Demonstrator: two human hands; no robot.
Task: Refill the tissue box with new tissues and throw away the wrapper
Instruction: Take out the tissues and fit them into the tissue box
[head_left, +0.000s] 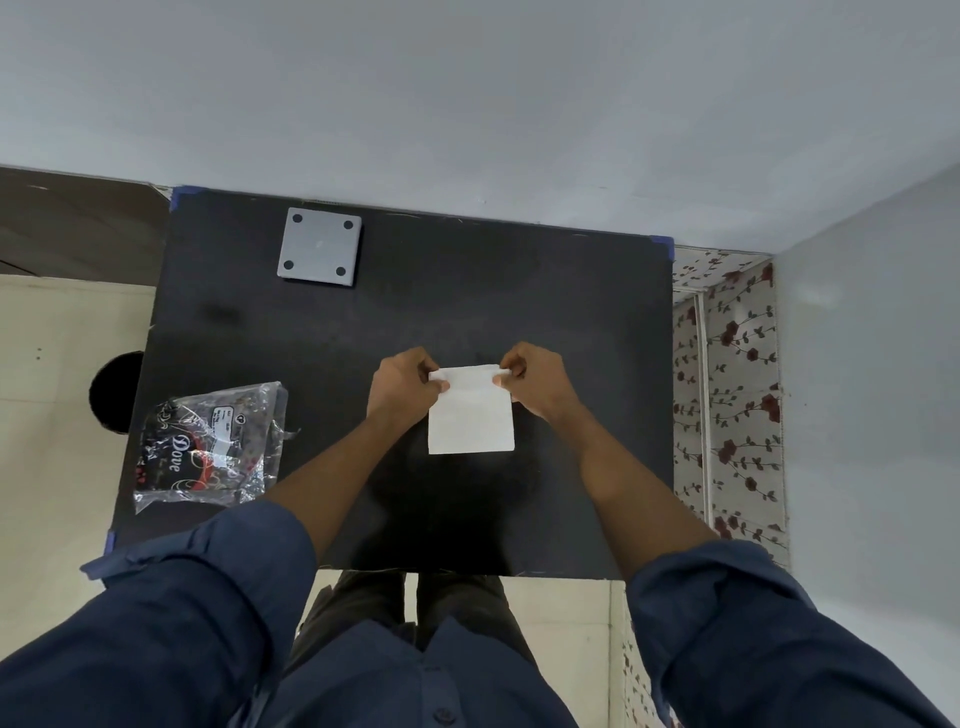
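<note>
A white stack of tissues lies in the middle of the black table. My left hand pinches its far left corner and my right hand pinches its far right corner, lifting the far edge a little. A crumpled clear and black plastic wrapper printed "Dove" rests at the table's front left. A grey square box with a dark dot near each corner sits at the back left, apart from both hands.
The table stands against a pale wall, with a floral cloth in the gap at its right. A round black object shows on the floor beside the table's left edge. Cream floor tiles lie to the left and below.
</note>
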